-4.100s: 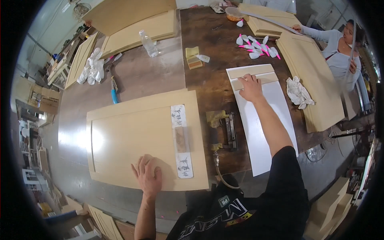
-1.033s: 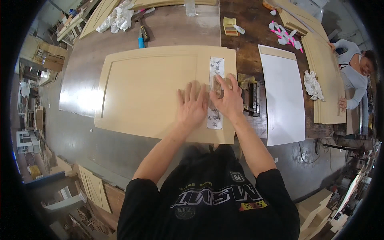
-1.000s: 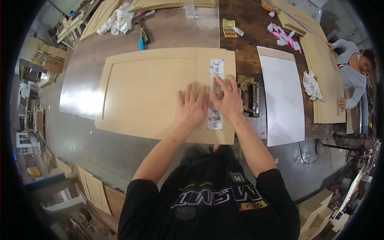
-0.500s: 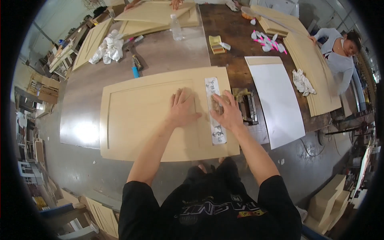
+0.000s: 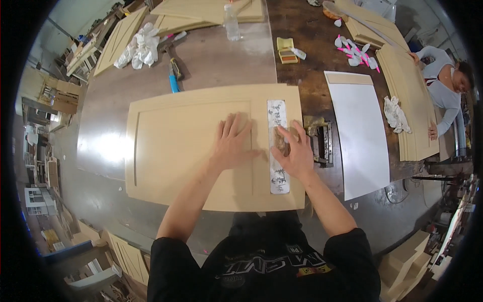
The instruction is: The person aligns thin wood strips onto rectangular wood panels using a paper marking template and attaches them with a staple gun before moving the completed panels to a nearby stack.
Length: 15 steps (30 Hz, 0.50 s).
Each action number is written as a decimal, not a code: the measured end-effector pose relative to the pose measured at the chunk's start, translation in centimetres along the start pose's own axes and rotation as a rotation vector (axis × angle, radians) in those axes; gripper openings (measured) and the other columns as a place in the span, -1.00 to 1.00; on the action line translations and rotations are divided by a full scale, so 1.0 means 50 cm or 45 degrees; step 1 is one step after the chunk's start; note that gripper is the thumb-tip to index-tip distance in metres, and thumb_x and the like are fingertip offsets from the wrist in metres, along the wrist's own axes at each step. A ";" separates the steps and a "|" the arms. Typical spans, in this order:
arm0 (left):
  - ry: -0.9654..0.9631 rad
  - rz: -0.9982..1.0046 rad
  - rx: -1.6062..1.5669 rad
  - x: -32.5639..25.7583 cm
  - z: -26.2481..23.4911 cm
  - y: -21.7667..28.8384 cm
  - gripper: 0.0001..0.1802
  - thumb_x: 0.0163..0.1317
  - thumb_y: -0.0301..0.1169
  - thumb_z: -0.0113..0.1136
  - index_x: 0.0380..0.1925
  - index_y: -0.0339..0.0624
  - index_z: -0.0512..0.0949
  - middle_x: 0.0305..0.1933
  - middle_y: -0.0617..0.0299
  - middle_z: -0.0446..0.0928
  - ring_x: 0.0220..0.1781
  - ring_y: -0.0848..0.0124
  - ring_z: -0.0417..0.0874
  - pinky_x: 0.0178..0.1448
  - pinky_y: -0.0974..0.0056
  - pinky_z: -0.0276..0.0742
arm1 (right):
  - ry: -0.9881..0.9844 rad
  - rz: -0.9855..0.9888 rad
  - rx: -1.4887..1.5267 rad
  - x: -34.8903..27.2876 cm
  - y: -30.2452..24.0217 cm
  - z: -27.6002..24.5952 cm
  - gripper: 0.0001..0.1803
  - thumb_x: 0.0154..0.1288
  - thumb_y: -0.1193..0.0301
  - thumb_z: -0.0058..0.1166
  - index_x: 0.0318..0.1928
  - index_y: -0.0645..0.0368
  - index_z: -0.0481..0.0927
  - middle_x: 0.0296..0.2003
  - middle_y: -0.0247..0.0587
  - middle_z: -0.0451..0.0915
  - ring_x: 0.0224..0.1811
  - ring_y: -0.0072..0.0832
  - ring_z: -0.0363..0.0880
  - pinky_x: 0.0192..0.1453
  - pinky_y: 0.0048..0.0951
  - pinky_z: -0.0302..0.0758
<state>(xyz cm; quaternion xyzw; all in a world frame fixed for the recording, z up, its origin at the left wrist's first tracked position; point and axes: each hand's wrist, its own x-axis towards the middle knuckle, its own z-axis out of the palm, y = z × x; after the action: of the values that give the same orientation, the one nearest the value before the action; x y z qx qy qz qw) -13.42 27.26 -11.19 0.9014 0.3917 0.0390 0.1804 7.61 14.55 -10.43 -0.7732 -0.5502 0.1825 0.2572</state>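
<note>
A pale wooden cabinet-door-like panel [image 5: 171, 136] with a recessed border lies flat before me. My left hand [image 5: 231, 143] rests on its middle, palm down, fingers spread, holding nothing. Near the panel's right end lies a long white strip [image 5: 277, 183] with dark handwriting and a brown patch at its middle. My right hand [image 5: 296, 151] arches over this strip, thumb and index finger bent around the patch, holding it against the panel. The other right fingers reach past the strip's right side. The hand partly hides the patch, so I cannot tell if it is an opening or a handle.
Beyond the panel lie a hammer [image 5: 174, 70], crumpled white plastic [image 5: 141, 48] and a bottle [image 5: 232, 24]. Rightward are a yellow box [image 5: 287, 50], a metal clamp-like tool [image 5: 324, 143], a white board [image 5: 359, 136] and small pink-tipped bottles [image 5: 356, 51]. A co-worker [image 5: 445, 80] touches stacked panels [image 5: 410, 110].
The whole view has shifted, so the bench things appear farther right. My hands keep nearly the same places on panel and strip. The co-worker's near hand has come down onto the stacked panels.
</note>
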 end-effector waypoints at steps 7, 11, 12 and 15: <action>-0.024 -0.008 0.013 0.010 -0.024 0.030 0.01 0.11 0.10 0.46 0.51 -0.10 0.32 0.62 -0.10 0.12 0.74 -0.11 -0.09 0.73 -0.20 -0.18 | 0.551 0.348 0.345 0.005 0.253 0.089 -0.60 0.53 0.41 0.17 0.29 0.20 0.56 0.27 0.04 0.45 0.28 -0.18 0.55 0.30 -0.30 0.50; 0.139 0.113 -0.004 -0.006 -0.040 0.048 -0.14 0.08 -0.02 0.50 0.34 -0.16 0.43 0.43 -0.07 0.26 0.65 -0.12 0.07 0.66 -0.22 -0.03 | 0.468 0.304 -0.090 0.035 0.317 0.121 -0.38 0.44 0.49 0.17 0.48 0.01 0.39 0.32 0.22 0.35 0.25 0.10 0.55 0.31 -0.15 0.54; 0.156 0.109 -0.004 -0.008 -0.045 0.047 -0.14 0.08 -0.02 0.50 0.34 -0.16 0.43 0.43 -0.07 0.26 0.65 -0.12 0.07 0.66 -0.22 -0.03 | 0.473 0.288 -0.093 0.050 0.300 0.107 -0.38 0.44 0.49 0.17 0.48 0.01 0.39 0.32 0.22 0.35 0.25 0.10 0.55 0.31 -0.15 0.54; -0.005 0.059 -0.114 -0.002 -0.056 0.039 -0.12 0.08 -0.01 0.50 0.37 -0.13 0.42 0.49 -0.05 0.22 0.66 -0.12 0.04 0.66 -0.23 -0.04 | 0.229 0.492 -0.046 0.075 0.254 0.058 -0.18 0.38 0.71 -0.02 0.60 -0.02 0.19 0.55 0.29 0.12 0.43 0.21 0.42 0.47 0.03 0.44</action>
<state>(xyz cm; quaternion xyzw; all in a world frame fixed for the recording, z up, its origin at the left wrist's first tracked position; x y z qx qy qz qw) -12.72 26.77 -7.89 0.9014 0.3681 0.0590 0.2203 16.81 15.33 -20.34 -0.8819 -0.3698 0.1488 0.2516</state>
